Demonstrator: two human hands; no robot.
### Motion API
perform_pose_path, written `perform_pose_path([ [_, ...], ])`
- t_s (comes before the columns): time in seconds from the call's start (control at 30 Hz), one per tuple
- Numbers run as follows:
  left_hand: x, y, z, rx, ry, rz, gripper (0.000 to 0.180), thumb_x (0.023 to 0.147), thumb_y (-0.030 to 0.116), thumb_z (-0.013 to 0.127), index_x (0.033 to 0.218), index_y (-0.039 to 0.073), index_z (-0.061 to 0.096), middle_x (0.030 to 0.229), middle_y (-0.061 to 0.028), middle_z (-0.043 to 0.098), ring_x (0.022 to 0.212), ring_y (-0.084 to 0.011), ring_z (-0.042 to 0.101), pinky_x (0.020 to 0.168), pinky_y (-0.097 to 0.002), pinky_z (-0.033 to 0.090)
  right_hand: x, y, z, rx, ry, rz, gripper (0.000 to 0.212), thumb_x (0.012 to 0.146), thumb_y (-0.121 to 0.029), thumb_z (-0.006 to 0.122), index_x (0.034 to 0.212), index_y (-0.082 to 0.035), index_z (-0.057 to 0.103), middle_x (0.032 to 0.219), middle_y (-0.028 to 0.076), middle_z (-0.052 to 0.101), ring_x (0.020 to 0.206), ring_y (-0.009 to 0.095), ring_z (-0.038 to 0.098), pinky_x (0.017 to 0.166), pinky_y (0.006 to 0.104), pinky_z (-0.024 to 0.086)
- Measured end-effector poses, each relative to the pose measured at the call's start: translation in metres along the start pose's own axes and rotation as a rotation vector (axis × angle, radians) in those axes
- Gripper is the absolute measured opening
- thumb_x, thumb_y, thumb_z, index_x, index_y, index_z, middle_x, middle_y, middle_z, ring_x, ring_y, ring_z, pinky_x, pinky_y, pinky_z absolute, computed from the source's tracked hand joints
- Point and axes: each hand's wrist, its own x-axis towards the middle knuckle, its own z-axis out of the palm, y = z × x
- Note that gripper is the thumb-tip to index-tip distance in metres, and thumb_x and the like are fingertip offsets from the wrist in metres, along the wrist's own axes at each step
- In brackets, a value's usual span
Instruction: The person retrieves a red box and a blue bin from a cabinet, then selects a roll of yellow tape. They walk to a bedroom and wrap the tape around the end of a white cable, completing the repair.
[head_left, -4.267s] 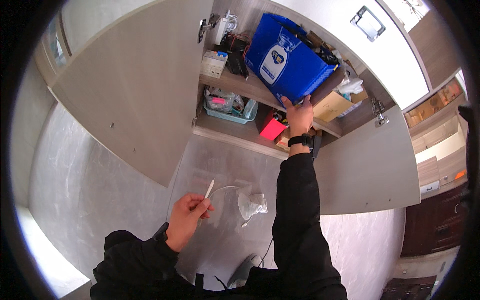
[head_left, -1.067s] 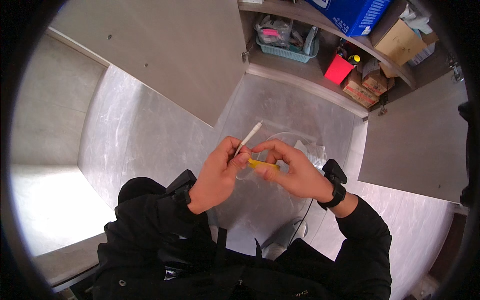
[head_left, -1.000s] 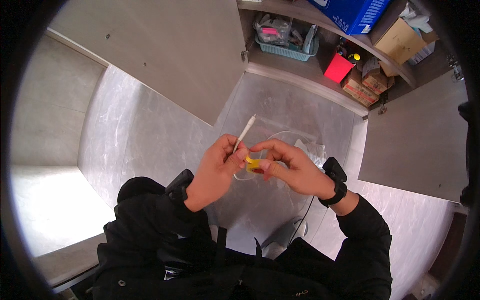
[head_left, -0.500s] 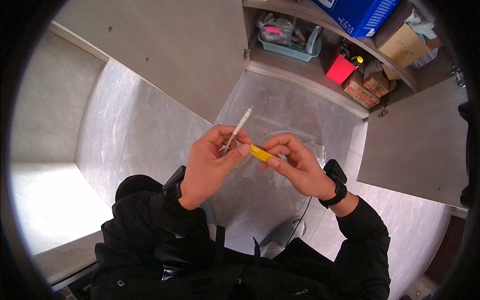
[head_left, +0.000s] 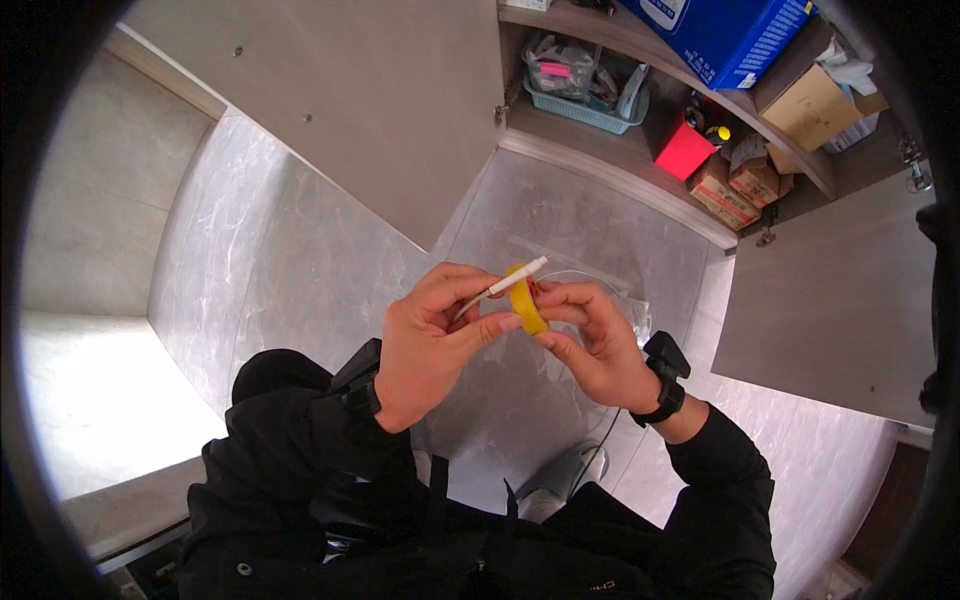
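Fingers [head_left: 462, 284] of the left hand [head_left: 425, 335] pinch a white cable [head_left: 520, 274] — its thick end slants far and right, crossing in front of a yellow tape roll [head_left: 527, 307]. The right hand's [head_left: 608, 352] fingers grip that roll from its right side — the left thumb [head_left: 495, 327] meets its left. Both things are above the grey floor [head_left: 490, 410], on the near side of an open cabinet [head_left: 615, 183].

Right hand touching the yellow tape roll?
Touching. The head view shows the right hand pinching the yellow tape roll, thumb against its lower edge.
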Motion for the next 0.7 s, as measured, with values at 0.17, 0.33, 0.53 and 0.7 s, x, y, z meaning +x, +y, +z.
perform_pose_path([
  [0.17, -0.001, -0.001, 0.0, 0.019, -0.011, 0.002, 0.033, 0.092, -0.001, 0.084, 0.124, 0.002, 0.079, 0.123, -0.0037, 0.064, 0.093, -0.0058, 0.061, 0.076, -0.0209, 0.051, -0.001, -0.007, 0.003, -0.112, 0.029, -0.002, 0.043, 0.103, -0.011, 0.073, 0.143, -0.004, 0.057, 0.136, 0.01, 0.073, 0.129, 0.022, 0.063, 0.11, 0.0374, 0.046],
  [0.33, -0.002, 0.001, -0.001, 0.057, -0.046, 0.005, 0.027, 0.094, -0.002, 0.082, 0.12, 0.0, 0.079, 0.12, -0.0043, 0.063, 0.095, -0.0082, 0.064, 0.079, -0.0227, 0.053, 0.0, -0.015, -0.003, -0.331, -0.003, -0.066, 0.044, 0.1, -0.011, 0.076, 0.14, -0.003, 0.061, 0.126, 0.011, 0.077, 0.12, 0.026, 0.065, 0.103, 0.0376, 0.048],
  [0.53, 0.0, 0.004, -0.001, 0.052, -0.092, 0.041, 0.013, 0.097, -0.006, 0.075, 0.11, -0.003, 0.074, 0.117, -0.006, 0.061, 0.098, -0.0119, 0.065, 0.084, -0.0252, 0.054, 0.0, -0.025, 0.004, -0.16, 0.0, -0.006, 0.042, 0.103, -0.009, 0.073, 0.142, -0.002, 0.059, 0.131, 0.014, 0.076, 0.114, 0.024, 0.07, 0.103, 0.0367, 0.051],
  [0.7, 0.002, 0.01, -0.002, 0.117, -0.146, 0.069, 0.01, 0.099, -0.007, 0.07, 0.108, -0.003, 0.07, 0.117, -0.0078, 0.062, 0.096, -0.0148, 0.066, 0.086, -0.0271, 0.054, -0.006, -0.028, 0.012, 0.351, 0.061, 0.134, 0.035, 0.109, -0.006, 0.065, 0.142, 0.001, 0.057, 0.133, 0.016, 0.074, 0.122, 0.02, 0.071, 0.105, 0.033, 0.055],
])
